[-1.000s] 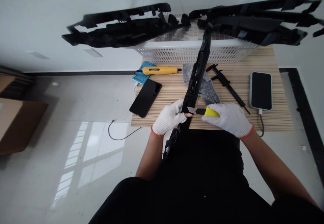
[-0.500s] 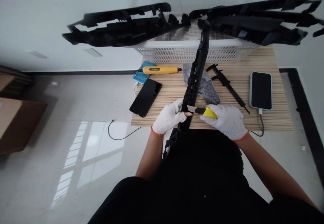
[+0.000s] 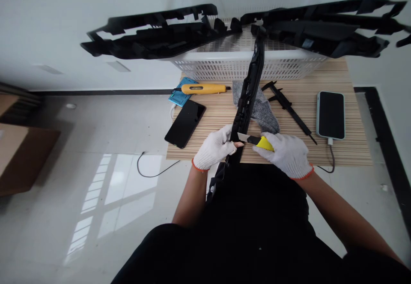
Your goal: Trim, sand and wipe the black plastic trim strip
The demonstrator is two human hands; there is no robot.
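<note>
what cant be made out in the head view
All in the head view:
Yellow-handled utility knife: much of its handle is hidden by the white-gloved right hand.
Silver blade: tip too small to tell if it touches the long black plastic strip.
Mottled grey cloth: middle hidden by that strip.
Slim yellow tool: lettering too small to read.
Brown cardboard box: cut off by left edge.

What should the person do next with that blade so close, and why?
Probably ease the left hand back along the black strip first: its bare fingertip shows very close to the blade of the yellow knife, which the right hand holds pointed toward it.
</note>
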